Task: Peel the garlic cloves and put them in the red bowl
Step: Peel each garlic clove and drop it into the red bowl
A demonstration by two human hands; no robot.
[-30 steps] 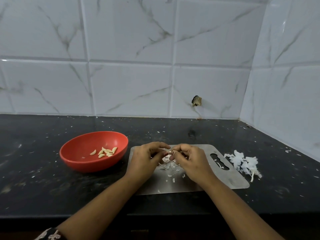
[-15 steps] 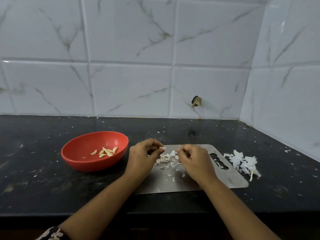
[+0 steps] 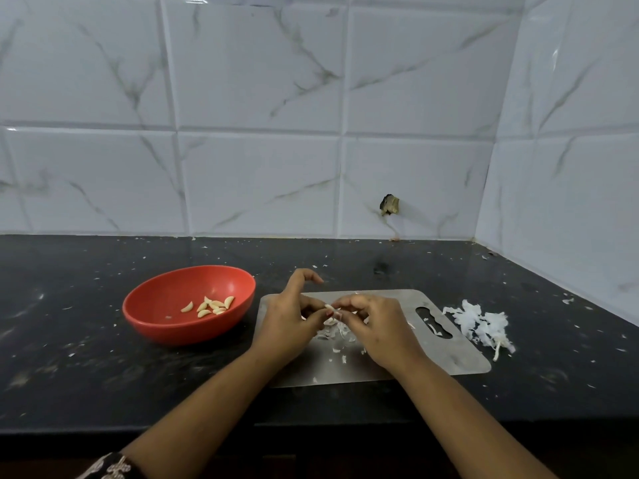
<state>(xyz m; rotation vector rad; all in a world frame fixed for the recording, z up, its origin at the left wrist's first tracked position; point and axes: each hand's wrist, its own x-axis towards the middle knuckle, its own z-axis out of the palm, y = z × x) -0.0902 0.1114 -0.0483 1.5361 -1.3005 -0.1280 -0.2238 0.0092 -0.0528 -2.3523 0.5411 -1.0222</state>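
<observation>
While held over the steel cutting board (image 3: 449, 344) just below mid-frame, pinching one garlic clove (image 3: 331, 309) between them: left hand (image 3: 287, 326) by thumb and fingers, index finger lifted and curled; right hand (image 3: 380, 330) by curled fingertips. Under the clove, on the board, loose skins (image 3: 340, 332). Left of the board, on the dark tabletop (image 3: 69, 375), red bowl (image 3: 166, 328) with several peeled cloves (image 3: 212, 305) inside. Right of the board, apart from both hands, heap of white peel (image 3: 480, 323).
</observation>
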